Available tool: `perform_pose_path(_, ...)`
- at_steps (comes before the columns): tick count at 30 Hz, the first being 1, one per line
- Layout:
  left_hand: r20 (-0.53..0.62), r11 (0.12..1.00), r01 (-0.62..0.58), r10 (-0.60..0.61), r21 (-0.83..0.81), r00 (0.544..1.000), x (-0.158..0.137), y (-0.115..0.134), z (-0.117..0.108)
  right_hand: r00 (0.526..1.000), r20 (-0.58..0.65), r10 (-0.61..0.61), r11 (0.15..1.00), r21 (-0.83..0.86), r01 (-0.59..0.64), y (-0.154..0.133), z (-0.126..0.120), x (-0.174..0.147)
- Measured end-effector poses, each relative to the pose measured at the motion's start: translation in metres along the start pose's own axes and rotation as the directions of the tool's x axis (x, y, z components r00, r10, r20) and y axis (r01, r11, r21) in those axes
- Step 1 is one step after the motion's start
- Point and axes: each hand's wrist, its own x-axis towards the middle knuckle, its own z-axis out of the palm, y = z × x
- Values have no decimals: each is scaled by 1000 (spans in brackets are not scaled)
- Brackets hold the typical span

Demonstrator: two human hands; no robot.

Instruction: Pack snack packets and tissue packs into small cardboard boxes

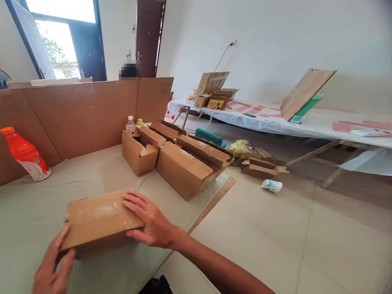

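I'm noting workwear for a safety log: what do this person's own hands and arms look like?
The right hand and left hand are both ungloved. The right forearm is bare in view: no sleeve, watch or bracelet shows. The left arm lies out of frame, so what it wears can't be told.

Single head-worn view, looking forward and down
From close above the pale green worktop (88,175), it faces the upright brown cardboard screen (85,122) at the far edge, the right edge slanting away.
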Motion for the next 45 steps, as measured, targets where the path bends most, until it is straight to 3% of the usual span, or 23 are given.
perform_pose_path(3, 224, 969, -56, 112, -239, 968, 53, 61, 71, 963, -177, 202, 952, -194, -235, 4, -39, -58)
perform_pose_path(7, 214, 961, -10, 72, -276, 974, 103, 117, 162, 860, -415, 296, 823, -346, -451, 5, -56, -101)
perform_pose_path(10, 302, 955, -28, 122, -296, 946, 99, 135, 209, 829, -476, 295, 772, -393, -500, 16, -51, -104)
perform_pose_path(14, 492, 936, -103, 269, -337, 828, 71, 141, 235, 819, -504, 275, 748, -424, -511, 41, -45, -93)
perform_pose_path(18, 594, 933, -192, 344, -305, 727, 55, 134, 229, 809, -532, 249, 758, -413, -505, 51, -50, -88)
perform_pose_path(21, 607, 936, -272, 351, -223, 713, 44, 117, 208, 793, -564, 228, 788, -371, -491, 37, -55, -98)
perform_pose_path(23, 589, 944, -301, 323, -138, 741, 36, 99, 185, 777, -594, 209, 803, -349, -483, 21, -52, -111)
perform_pose_path(25, 544, 954, -297, 266, -33, 796, 32, 78, 156, 801, -564, 201, 838, -324, -438, 6, -43, -123)
perform_pose_path(29, 378, 960, -184, 94, 209, 921, 34, 31, 94, 933, -297, 206, 930, -238, -281, -8, -9, -133)
perform_pose_path(33, 290, 920, -65, -54, 386, 955, 8, -6, 53, 976, -88, 201, 952, -218, -215, 7, 32, -120)
perform_pose_path(36, 306, 898, -63, -82, 435, 949, -37, -11, 51, 986, -14, 169, 955, -246, -167, 25, 63, -104)
perform_pose_path(40, 306, 893, -78, -69, 444, 950, -91, 3, 73, 986, 114, 122, 948, -309, -81, 39, 93, -105)
perform_pose_path(45, 314, 893, -111, -35, 435, 949, -126, 24, 85, 992, 123, 16, 952, -307, 22, 53, 97, -140)
